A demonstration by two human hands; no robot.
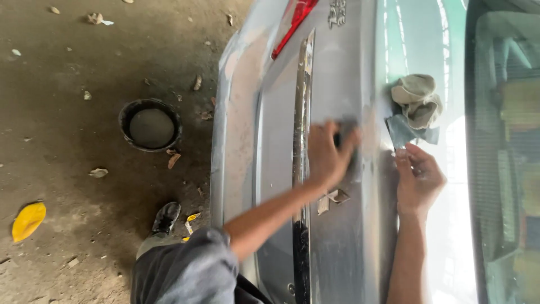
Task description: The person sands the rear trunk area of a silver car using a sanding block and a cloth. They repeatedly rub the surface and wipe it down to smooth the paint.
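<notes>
Pressing down on the silver car boot lid (337, 236), the left hand (326, 155) had its fingers curled tight around a dark sanding block (344, 135), blurred as if in mid-stroke. The right hand (419, 180), at about three o'clock from the left, lay nearly flat on the lid, its fingertips pinning the lower edge of a grey sheet of sandpaper (400, 130). A crumpled beige rag (417, 101) sat just at twelve o'clock from that hand, touching the sheet. The chrome strip (302, 112) ran along the lid at nine o'clock from the left hand. By the look of it, the work was partway along: a dull, rubbed patch (368, 141) showed around the block, and the bumper (242, 112) looked matt and scuffed, while most of the lid kept its shine. On the dirt floor (67, 129), well apart at nine o'clock, stood a black bowl (150, 125), with a yellow scrap (28, 220) lower down.
</notes>
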